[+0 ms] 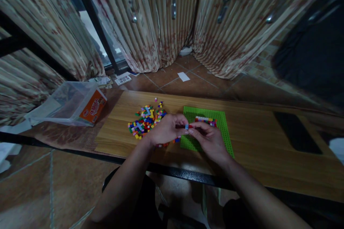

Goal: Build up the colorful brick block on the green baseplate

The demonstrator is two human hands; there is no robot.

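My left hand (169, 128) and my right hand (211, 139) meet above the left part of a green studded baseplate (225, 128). Between the fingertips of my left hand is a small light blue toy brick (186, 127). Right against it, a small red toy brick (190, 126) is pinched by my right thumb and fingers. Whether the two bricks are joined I cannot tell. On the baseplate, behind my right hand, stands a multicoloured row of bricks (205, 119), partly hidden by that hand. A loose pile of mixed bricks (146, 120) lies to the left, partly covered by my left hand.
A clear plastic box (72, 96) with an orange label stands left of the wooden board (252, 150). Toward the right end lies a dark flat slab (297, 132). Behind the table, a white paper (184, 76) lies on the tiled floor before striped curtains (172, 32).
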